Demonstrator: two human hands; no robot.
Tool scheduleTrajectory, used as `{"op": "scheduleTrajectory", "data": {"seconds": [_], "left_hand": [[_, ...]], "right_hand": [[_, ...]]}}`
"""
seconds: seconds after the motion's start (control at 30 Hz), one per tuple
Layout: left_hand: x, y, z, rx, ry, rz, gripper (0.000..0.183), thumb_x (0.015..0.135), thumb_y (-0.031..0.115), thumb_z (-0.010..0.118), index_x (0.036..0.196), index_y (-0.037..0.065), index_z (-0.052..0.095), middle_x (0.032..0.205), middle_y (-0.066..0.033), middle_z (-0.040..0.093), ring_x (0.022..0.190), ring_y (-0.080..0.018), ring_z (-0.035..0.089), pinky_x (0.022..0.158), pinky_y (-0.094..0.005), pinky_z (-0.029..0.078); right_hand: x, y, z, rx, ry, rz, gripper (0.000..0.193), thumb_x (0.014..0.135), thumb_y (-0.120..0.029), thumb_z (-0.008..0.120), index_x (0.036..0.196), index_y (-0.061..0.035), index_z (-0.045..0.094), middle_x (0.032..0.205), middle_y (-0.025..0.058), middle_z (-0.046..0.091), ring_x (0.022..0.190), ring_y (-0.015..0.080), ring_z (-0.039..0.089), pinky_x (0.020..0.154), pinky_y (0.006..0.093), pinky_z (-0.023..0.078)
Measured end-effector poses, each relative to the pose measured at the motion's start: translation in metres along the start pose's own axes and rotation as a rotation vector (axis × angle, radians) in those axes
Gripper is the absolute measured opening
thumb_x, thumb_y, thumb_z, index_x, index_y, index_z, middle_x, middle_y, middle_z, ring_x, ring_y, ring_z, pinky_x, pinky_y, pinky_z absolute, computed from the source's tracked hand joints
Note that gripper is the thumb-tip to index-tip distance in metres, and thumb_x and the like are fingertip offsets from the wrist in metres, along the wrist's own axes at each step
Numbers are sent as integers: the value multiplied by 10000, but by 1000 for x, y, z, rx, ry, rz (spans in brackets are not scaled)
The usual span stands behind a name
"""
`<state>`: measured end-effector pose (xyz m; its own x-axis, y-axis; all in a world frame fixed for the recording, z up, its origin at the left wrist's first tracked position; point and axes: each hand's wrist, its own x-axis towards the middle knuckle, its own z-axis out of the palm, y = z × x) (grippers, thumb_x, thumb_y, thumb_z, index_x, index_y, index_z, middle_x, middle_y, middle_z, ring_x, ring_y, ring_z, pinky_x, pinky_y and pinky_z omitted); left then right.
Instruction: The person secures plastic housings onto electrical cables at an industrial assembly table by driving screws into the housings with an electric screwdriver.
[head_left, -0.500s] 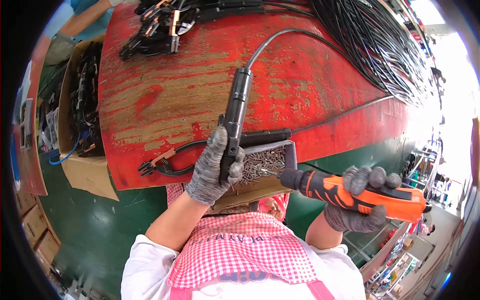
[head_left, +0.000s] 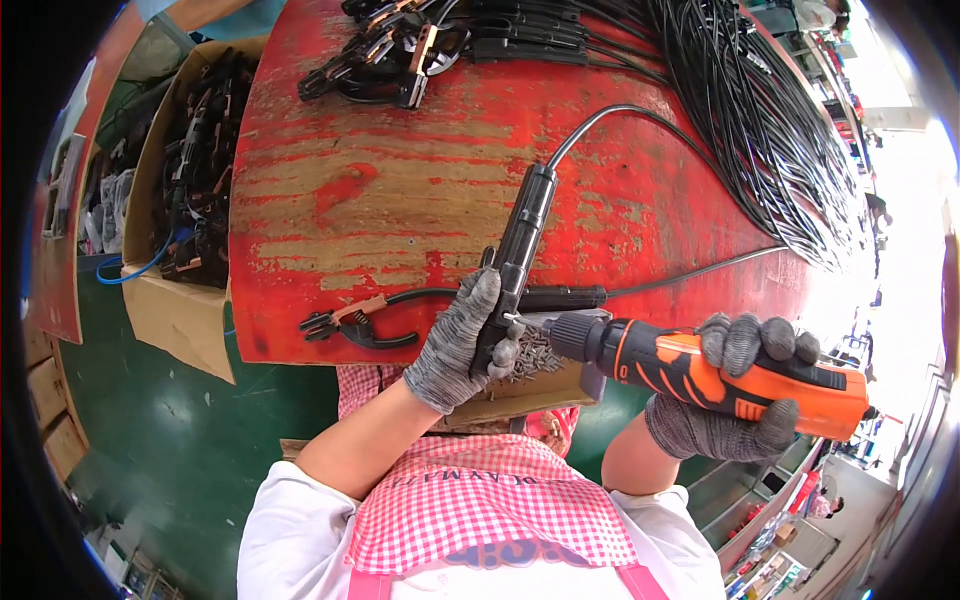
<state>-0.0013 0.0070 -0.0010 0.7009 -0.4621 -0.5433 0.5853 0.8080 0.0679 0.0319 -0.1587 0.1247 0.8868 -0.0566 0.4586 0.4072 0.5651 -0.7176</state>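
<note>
My left hand (head_left: 455,345), in a grey knit glove, is closed around the lower end of a black electrode-holder handle (head_left: 528,215), which tilts up and right. A black cable (head_left: 610,110) leaves its top end. My gloved right hand (head_left: 740,385) grips an orange-and-black power screwdriver (head_left: 640,370), pointing left. Its bit (head_left: 530,322) reaches the side of the handle, beside my left fingers; whether a screw sits on the tip is too small to tell. Below them is an open box (head_left: 592,385) of small screws (head_left: 535,362), partly hidden.
Another electrode holder (head_left: 365,308) with copper-coloured jaws lies along the near edge of the worn red table (head_left: 320,240). More holders (head_left: 400,60) lie at the back, with a thick bundle of black cables (head_left: 750,130) at the right. A full cardboard box (head_left: 150,290) stands left.
The screwdriver bit has moved from over the screws to the side of the handle. My left hand and the handle appear further right in the view, which has shifted too.
</note>
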Motion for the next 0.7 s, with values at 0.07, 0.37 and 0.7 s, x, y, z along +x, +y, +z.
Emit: {"op": "scheduleTrajectory", "data": {"seconds": [0.07,0.37,0.7], "left_hand": [[0,1,0,13,20,0,297,822,440,534,912,161,483,630,-36,544,428,-101,522,328,-196,402],[0,4,-2,-7,-13,-14,401,820,459,521,1030,118,499,648,-24,556,428,-89,511,348,-188,415],[-3,-6,8,143,83,78,267,824,361,573,985,181,459,622,-14,521,411,-93,507,318,-199,386]], "right_hand": [[-1,5,1,-39,-17,-3,395,770,-197,544,1123,-39,466,1006,103,531,729,178,511,651,315,424],[-2,12,-3,-61,18,-10,419,775,-224,570,1148,-79,446,1028,103,540,715,194,531,629,318,436],[21,17,17,-131,-327,101,455,743,-219,620,1105,-64,393,807,74,521,574,148,523,516,285,441]]}}
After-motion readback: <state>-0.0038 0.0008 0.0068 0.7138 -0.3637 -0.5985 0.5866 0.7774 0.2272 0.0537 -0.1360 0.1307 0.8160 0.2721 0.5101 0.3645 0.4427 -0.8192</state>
